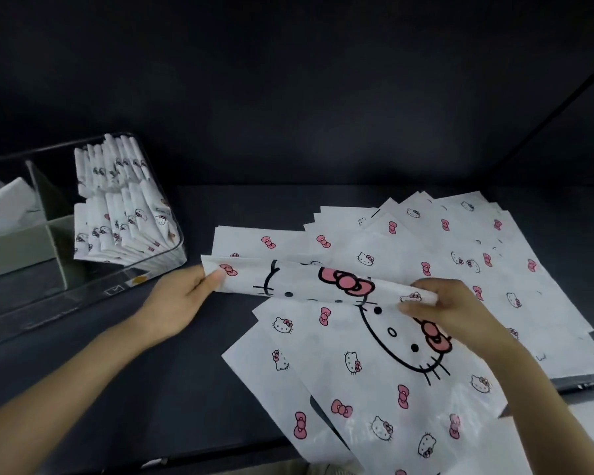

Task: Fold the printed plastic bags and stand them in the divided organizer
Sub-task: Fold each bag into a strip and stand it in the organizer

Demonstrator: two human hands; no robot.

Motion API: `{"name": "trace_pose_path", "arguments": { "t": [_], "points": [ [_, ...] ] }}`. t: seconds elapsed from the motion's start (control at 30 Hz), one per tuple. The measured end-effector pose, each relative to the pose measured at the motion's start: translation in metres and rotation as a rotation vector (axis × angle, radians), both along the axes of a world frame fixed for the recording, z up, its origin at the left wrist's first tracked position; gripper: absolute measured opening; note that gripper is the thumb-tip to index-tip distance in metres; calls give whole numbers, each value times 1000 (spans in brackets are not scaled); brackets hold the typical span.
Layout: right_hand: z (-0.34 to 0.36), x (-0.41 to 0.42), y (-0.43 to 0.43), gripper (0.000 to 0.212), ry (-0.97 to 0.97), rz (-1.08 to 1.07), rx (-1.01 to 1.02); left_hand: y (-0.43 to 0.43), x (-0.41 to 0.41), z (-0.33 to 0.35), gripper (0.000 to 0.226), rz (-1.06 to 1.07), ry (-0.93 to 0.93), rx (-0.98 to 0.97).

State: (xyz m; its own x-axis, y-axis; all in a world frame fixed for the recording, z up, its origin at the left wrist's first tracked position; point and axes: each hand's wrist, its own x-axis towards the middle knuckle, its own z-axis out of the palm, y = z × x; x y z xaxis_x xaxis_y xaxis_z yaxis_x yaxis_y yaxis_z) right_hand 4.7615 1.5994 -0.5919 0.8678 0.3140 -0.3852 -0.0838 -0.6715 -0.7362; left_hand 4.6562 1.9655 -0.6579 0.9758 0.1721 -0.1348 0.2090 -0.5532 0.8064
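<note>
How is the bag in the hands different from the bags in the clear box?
The white printed plastic bag, pinched by the left hand and right hand, is one long half-folded strip; the white folded bags in the clear divided organizer are small packets. The held bag lies sideways; the packed ones stand on edge in rows. Both show pink bows and cat faces.

Dim overhead light, dark vignetted corners, wide-angle edge distortion, slight blur
</note>
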Motion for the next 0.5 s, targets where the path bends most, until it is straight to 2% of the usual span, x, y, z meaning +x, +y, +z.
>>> {"name": "trace_pose_path", "arguments": {
  "t": [0.1, 0.2, 0.27, 0.33, 0.4, 0.43, 0.5],
  "points": [
    [3, -9, -8, 16, 13, -14, 67, 1, -13, 7, 26, -24, -34, 35],
    [4, -19, -5, 17, 48, -16, 176, 1, -28, 13, 26, -34, -5, 28],
    [1, -23, 5, 7, 46, -98, 318, 1, -31, 12, 27, -14, 42, 16],
    [-5, -22, 18, 10, 41, -249, 459, -1, -28, 11, 23, 29, 69, -7],
    [-17, -13, 31, 8, -35, -370, 404, -4, -23, 7, 35, 69, 72, 1],
    [-25, -8, 35, 20, -75, -398, 335, -5, -19, 5, 41, 87, 59, 26],
    [-39, 2, 41, 37, -112, -420, 187, -10, -13, 1, 37, 142, 12, 120]
  ]
}}
